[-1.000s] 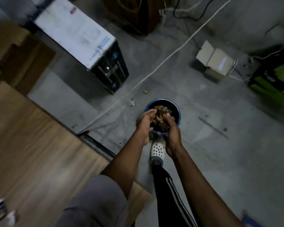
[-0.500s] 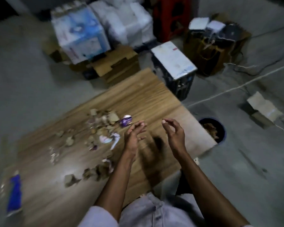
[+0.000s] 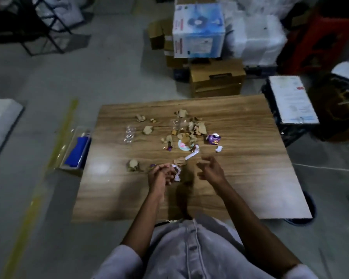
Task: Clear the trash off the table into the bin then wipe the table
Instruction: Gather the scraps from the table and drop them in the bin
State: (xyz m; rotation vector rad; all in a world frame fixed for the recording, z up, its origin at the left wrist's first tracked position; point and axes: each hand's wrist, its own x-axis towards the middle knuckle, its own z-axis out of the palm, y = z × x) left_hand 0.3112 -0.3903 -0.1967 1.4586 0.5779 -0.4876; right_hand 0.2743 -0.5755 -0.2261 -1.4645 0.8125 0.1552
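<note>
Just beside the desk's [image 3: 250, 178] left edge, a tray [image 3: 68, 158] with a blue cloth [image 3: 78, 153] inside. On the desk toward that edge, a crumpled clear wrapper [image 3: 129, 134]. Further right, from the middle toward the far edge, torn cardboard scraps [image 3: 197, 127] strewn loose, with a pale disc [image 3: 182, 146] among them. Closer to the near edge, a single cardboard lump [image 3: 133, 165], then the left hand [image 3: 159, 176], fingers curled, at a white paper strip [image 3: 177, 174]; cannot tell whether gripping it or only touching. Next, the right hand [image 3: 210, 171] over bare desk, released, fingers loosely bent, grasping nothing. Beyond it, a purple wrapper [image 3: 214, 138] with a white scrap [image 3: 219, 149] just beside. Under the near right corner, the bin [image 3: 312, 208], mostly hidden.
</note>
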